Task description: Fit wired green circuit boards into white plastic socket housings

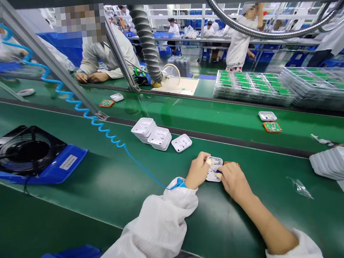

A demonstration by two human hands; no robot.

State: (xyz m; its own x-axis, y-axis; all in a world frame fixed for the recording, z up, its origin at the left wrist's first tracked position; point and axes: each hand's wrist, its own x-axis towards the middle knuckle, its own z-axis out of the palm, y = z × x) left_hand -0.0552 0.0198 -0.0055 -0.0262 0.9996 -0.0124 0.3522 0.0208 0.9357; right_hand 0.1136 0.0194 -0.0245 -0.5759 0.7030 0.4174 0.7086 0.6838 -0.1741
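A white plastic housing (215,175) lies on the green work surface (151,171) between my hands. My left hand (198,170), with a blue strap at the wrist, holds the housing's left edge, its thumb at the rim. My right hand (235,181) has its fingers pinched at the housing's right side, on something small and partly hidden; dark blue and yellowish bits show at the fingertips. An orange-edged circuit board (235,164) peeks out just behind my right fingers. To the left stand stacked white housings (159,138), with a single one (182,143) beside them.
A black fan (28,150) rests on a blue bin at the left. More white housings (342,163) stand at the right, near a clear plastic scrap (301,187). Across the moving belt (234,117) are trays of green boards (253,84). A coiled blue cord (98,126) runs to my left wrist.
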